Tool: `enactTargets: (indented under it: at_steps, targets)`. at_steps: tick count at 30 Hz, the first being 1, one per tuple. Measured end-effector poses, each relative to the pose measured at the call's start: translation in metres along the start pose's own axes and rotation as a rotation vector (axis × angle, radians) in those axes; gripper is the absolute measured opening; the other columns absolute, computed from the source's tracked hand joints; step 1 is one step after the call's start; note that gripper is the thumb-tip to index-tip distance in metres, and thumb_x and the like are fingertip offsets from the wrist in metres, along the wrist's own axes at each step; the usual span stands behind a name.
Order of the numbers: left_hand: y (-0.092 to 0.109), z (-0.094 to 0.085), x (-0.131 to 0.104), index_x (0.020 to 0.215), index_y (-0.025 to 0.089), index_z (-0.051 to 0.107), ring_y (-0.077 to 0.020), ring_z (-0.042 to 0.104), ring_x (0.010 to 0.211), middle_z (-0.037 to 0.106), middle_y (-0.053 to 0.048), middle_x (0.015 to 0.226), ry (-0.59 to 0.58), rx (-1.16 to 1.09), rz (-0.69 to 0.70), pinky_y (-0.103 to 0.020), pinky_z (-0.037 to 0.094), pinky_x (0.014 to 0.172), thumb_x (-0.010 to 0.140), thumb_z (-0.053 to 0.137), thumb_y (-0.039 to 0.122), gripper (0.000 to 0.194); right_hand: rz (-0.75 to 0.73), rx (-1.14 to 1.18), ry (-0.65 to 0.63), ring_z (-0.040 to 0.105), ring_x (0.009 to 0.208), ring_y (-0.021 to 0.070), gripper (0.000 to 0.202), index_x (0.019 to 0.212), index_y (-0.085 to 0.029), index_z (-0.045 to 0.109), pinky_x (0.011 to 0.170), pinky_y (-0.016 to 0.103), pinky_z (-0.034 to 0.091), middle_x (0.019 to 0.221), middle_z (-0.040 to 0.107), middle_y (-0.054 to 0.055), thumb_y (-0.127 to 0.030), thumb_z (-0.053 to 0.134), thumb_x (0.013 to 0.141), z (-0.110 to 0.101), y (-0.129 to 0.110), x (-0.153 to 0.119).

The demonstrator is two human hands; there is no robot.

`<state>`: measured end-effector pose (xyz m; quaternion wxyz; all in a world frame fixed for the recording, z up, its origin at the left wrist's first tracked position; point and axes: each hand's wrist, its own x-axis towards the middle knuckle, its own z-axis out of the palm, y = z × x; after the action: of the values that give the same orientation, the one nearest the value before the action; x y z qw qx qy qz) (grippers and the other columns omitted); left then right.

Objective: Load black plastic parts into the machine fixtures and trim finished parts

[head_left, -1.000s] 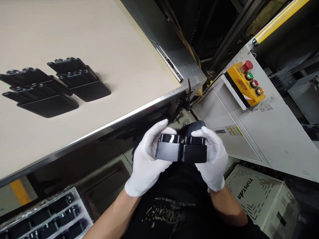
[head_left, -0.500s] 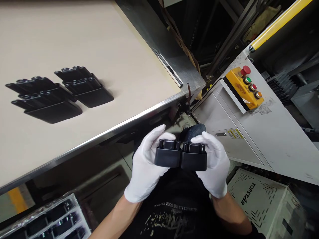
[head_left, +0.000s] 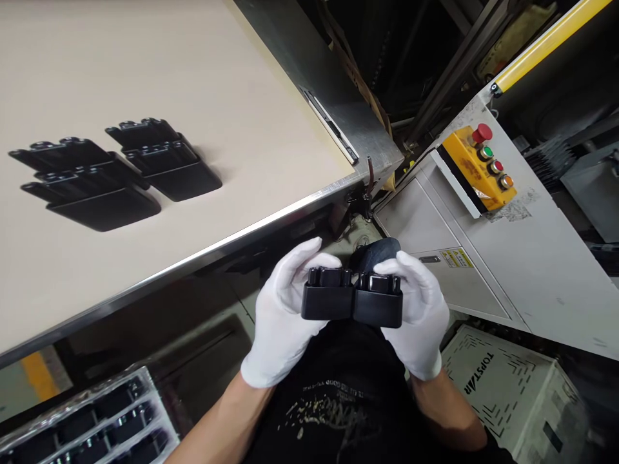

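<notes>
In my white-gloved left hand [head_left: 285, 309] is a black plastic housing [head_left: 327, 301], a box-like part with short posts along its top. My right hand [head_left: 420, 309], gloved too, grips a second black plastic housing [head_left: 378, 306] of the same shape. The two parts sit side by side in front of my chest, their inner edges touching or nearly so. My fingers curl behind them and are partly hidden. On the table at the left lie several more black housings [head_left: 106, 205], grouped in two stacked rows.
The beige table [head_left: 193, 77] has a metal front edge. A pen-like cutter [head_left: 333, 125] lies at its right side. A yellow button box [head_left: 476, 169] is mounted on a white cabinet [head_left: 546, 258]. Below left stands a tray [head_left: 145, 386] of black parts; below right, a white machine marked TOPSTAR [head_left: 507, 386].
The view has shifted slightly, so the table parts appear a little higher. Both hands still hold the housings, which now tilt slightly against each other.
</notes>
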<state>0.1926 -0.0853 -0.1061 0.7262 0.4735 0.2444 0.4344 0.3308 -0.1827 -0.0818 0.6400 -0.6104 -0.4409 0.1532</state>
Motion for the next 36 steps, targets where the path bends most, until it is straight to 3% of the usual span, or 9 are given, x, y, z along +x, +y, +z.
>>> enactTargets:
  at_steps: [8,12,15,18,23,31,36]
  targets:
    - [0.001,0.001,0.000,0.137,0.026,0.070,-0.0189,0.071,0.091,0.075,-0.008,0.107,0.040,0.062,0.004,-0.030,0.060,0.082,0.071,0.099,0.027,0.073,-0.030,-0.055,0.018,0.077,0.101,0.0184,0.067,0.143,-0.029,0.062,0.087,0.034,0.070,0.109,0.078,0.002,-0.001,0.075,0.084,0.003,-0.004,0.002]
    - [0.004,0.002,0.001,0.136,0.022,0.069,-0.0205,0.072,0.091,0.076,-0.009,0.105,0.045,0.111,0.030,-0.032,0.062,0.082,0.071,0.099,0.031,0.073,-0.039,-0.177,-0.015,0.076,0.104,0.0221,0.069,0.147,-0.030,0.058,0.093,0.042,0.069,0.112,0.078,0.003,-0.004,0.073,0.085,-0.001,-0.003,0.000]
    - [0.009,0.008,-0.002,0.134,0.023,0.069,-0.0206,0.073,0.095,0.076,-0.007,0.106,0.063,0.245,0.092,-0.032,0.061,0.087,0.074,0.095,0.021,0.065,-0.122,-0.380,-0.098,0.074,0.106,0.0251,0.074,0.152,-0.030,0.053,0.094,0.046,0.066,0.116,0.077,0.005,-0.003,0.067,0.084,-0.002,-0.007,0.005]
    - [0.014,0.015,-0.005,0.134,0.025,0.069,-0.0185,0.072,0.095,0.076,-0.004,0.109,0.112,0.475,0.164,-0.030,0.059,0.086,0.077,0.087,0.007,0.062,-0.256,-0.599,-0.218,0.073,0.098,0.0274,0.066,0.148,-0.025,0.054,0.086,0.047,0.064,0.112,0.076,0.008,-0.006,0.063,0.085,0.002,-0.016,0.017]
    - [0.013,0.015,-0.007,0.137,0.026,0.068,-0.0197,0.070,0.090,0.074,-0.002,0.107,0.112,0.657,0.238,-0.034,0.057,0.084,0.075,0.085,0.007,0.067,-0.333,-0.711,-0.296,0.071,0.096,0.0287,0.058,0.142,-0.023,0.054,0.087,0.048,0.061,0.106,0.076,0.008,-0.009,0.059,0.086,0.008,-0.023,0.031]
    - [0.012,0.011,-0.005,0.137,0.023,0.067,-0.0196,0.069,0.087,0.073,-0.002,0.105,0.092,0.675,0.140,-0.036,0.057,0.085,0.081,0.076,0.010,0.058,-0.314,-0.718,-0.376,0.070,0.095,0.0285,0.058,0.132,-0.021,0.061,0.089,0.045,0.059,0.109,0.077,0.008,-0.009,0.057,0.075,0.006,-0.015,0.032]
    - [0.008,0.006,-0.003,0.135,0.024,0.070,-0.0234,0.070,0.101,0.074,-0.003,0.111,0.073,0.626,0.059,-0.038,0.055,0.095,0.074,0.072,0.008,0.063,-0.301,-0.669,-0.397,0.071,0.095,0.0292,0.051,0.123,-0.014,0.067,0.089,0.047,0.060,0.109,0.078,0.012,-0.009,0.057,0.074,0.007,-0.012,0.035]
